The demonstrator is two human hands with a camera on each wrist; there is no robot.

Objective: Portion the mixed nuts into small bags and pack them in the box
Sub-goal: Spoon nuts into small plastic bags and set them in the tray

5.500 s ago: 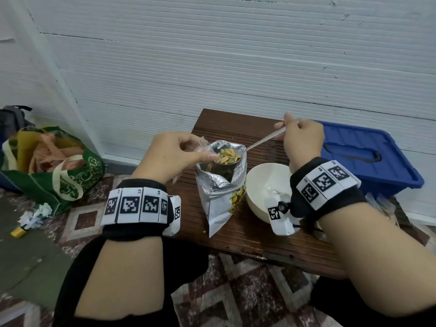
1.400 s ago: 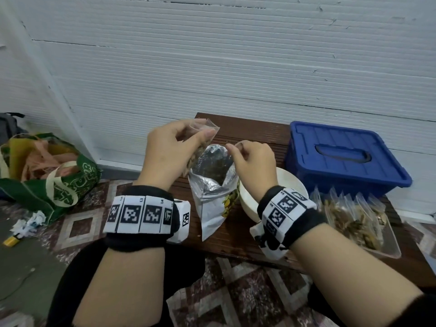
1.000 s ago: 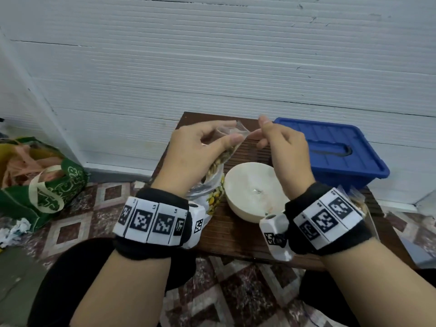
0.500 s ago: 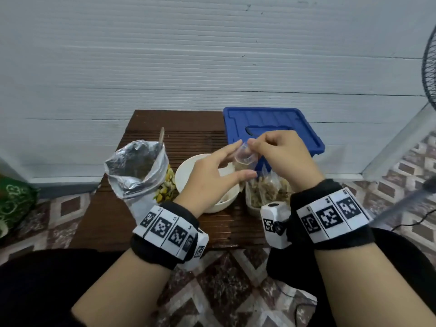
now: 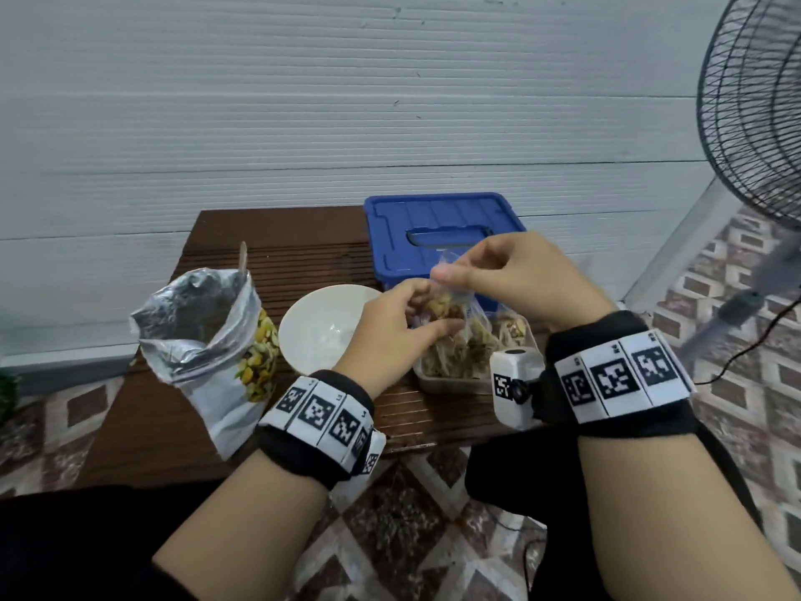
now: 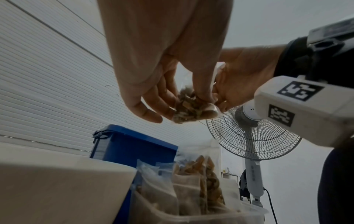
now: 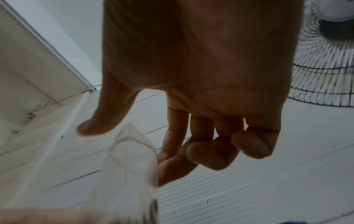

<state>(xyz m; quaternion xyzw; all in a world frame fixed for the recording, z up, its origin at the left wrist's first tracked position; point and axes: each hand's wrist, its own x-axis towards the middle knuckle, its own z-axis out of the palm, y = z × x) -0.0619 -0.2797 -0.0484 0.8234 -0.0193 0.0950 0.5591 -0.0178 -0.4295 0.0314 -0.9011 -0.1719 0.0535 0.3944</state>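
Small bag (image 5: 448, 306) pinched btwn both hands' fingers (image 5: 437, 329), prob. unsealed.

Bowl (image 5: 323, 327) — between pouch (image 5: 208, 340) and tray (image 5: 450, 375)

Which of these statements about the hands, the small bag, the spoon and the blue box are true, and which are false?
1. Both hands hold the small bag of nuts. True: left hand and right hand grip it together.
2. The blue box is open. False: its lid is on.
3. The spoon lies in the white bowl. False: it stands in the foil bag.
4. Filled bags stand in the clear tray. True.
5. The fan stands to the left. False: it is on the right.
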